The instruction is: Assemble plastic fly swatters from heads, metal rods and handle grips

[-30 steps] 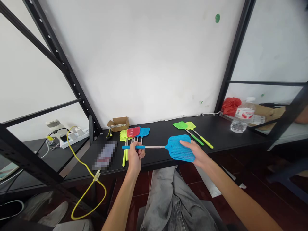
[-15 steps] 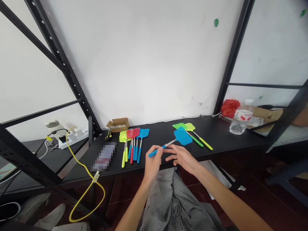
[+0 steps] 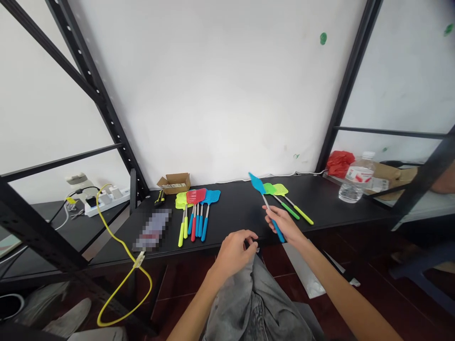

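A blue fly swatter point(image 3: 258, 183) is in my right hand point(image 3: 283, 222), which grips it round the shaft and the top of its blue handle. Its head points up and away, turned nearly edge-on. My left hand point(image 3: 235, 252) is over the table's front edge with nothing in it, fingers loosely curled and a gap beside the thumb. Just beyond the held swatter lie a green fly swatter point(image 3: 291, 210) and a yellow fly swatter point(image 3: 302, 215). To the left is a row of several swatters, with a red fly swatter point(image 3: 196, 196) on top, yellow ones and blue ones beside it.
On the black table point(image 3: 238, 208) stand an open cardboard box point(image 3: 174, 183) and a blurred-out flat device point(image 3: 152, 230) with a yellow cable point(image 3: 124, 246). A water bottle point(image 3: 356, 179) and red plastic bag point(image 3: 340, 163) are at the right. Black shelf posts frame both sides.
My left hand has let go of the blue fly swatter's handle and dropped slightly. My right hand has taken the swatter, moved right and tipped it with its head upward.
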`<state>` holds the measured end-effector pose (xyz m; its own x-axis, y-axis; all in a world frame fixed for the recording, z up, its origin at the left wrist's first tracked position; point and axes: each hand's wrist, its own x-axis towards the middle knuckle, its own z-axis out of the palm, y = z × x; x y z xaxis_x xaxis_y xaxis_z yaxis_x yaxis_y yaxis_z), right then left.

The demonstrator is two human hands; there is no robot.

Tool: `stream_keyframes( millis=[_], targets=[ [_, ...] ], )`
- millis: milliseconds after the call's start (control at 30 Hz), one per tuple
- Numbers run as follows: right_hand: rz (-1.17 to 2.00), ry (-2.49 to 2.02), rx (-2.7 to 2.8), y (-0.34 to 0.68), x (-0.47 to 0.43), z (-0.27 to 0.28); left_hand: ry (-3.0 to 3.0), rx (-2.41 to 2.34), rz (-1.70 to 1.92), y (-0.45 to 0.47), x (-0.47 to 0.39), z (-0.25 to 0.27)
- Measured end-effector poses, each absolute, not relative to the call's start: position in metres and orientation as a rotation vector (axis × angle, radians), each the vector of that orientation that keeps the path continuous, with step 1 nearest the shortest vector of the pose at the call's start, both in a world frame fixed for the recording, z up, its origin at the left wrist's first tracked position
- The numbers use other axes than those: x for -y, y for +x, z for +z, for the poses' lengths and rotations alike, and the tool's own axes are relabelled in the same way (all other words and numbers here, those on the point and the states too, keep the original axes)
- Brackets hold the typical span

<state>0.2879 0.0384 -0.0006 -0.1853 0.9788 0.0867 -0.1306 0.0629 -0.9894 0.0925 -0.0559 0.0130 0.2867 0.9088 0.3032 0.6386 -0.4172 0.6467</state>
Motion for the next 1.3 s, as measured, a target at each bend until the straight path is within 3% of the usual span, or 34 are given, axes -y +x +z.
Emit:
stream_keyframes(
  millis=[267, 500, 667, 1133, 1300],
  targets=[
    [1.162, -1.156, 1.371, 0.314, -0.058, -0.012, 2.359, -1.828, 0.814, 0.062, 0.041, 0.002],
    [0.430, -1.278, 1.829, 0.324, -0.068, -0.025, 2.250, -2.204, 0.639, 0.036, 0.031, -0.005],
    [0.235, -1.214, 1.969, 0.326, -0.071, -0.032, 2.226, -2.383, 0.648, 0.030, 0.029, -0.012],
    [0.206, -1.023, 1.930, 0.315, -0.060, -0.017, 2.265, -2.218, 0.671, 0.050, 0.033, 0.001],
    [0.640, -0.959, 1.744, 0.294, -0.047, -0.014, 2.096, -1.807, 1.091, 0.056, 0.037, 0.009]
  ],
)
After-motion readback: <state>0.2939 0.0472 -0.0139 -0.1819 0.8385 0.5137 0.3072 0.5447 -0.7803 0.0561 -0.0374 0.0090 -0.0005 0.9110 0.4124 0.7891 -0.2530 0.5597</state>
